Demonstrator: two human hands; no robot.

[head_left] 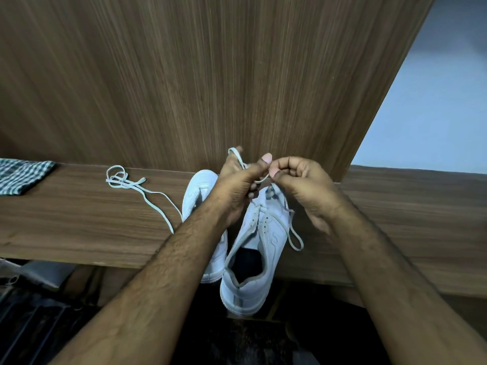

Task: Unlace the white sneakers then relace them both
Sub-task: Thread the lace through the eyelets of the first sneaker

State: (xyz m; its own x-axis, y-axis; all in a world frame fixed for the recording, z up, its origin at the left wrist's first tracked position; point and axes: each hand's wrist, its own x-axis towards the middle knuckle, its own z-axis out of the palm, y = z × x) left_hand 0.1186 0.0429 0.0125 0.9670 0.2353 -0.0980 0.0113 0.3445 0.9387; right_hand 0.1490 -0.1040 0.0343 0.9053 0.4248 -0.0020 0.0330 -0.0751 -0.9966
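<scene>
Two white sneakers stand side by side on a wooden shelf (79,219), toes toward the wall. The right sneaker (259,248) hangs its heel over the front edge and carries a white lace (295,237) through its lower eyelets. My left hand (237,185) and my right hand (300,185) meet above its toe, both pinching that lace, a loop of which rises over my left fingers. The left sneaker (196,196) is partly hidden by my left forearm. A loose white lace (123,180) lies in a tangle on the shelf, left of the shoes.
A wood-grain panel (210,75) rises straight behind the shelf. A green checked cloth (21,177) lies at the shelf's far left. A pale wall (434,114) shows at the right. Below the shelf it is dark.
</scene>
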